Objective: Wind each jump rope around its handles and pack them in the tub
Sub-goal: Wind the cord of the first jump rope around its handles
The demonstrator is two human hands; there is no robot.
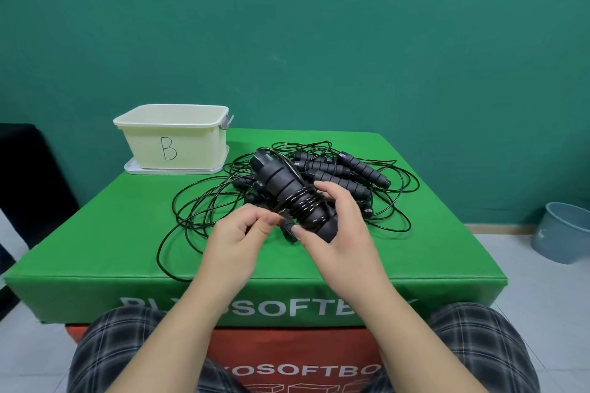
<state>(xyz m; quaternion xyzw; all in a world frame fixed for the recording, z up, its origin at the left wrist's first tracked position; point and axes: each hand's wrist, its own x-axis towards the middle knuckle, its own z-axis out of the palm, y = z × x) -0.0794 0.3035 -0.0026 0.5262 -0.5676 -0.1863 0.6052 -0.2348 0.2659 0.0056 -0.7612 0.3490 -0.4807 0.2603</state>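
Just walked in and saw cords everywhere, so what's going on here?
A person is winding a jump rope. The right hand grips a pair of black handles with several turns of cord already around them, while the left hand pinches the cord. More ropes lie tangled on the green pad. The tub marked B waits behind.

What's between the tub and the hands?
Head view: loose black rope loops on the green mat. The tub sits far left, hands near centre.
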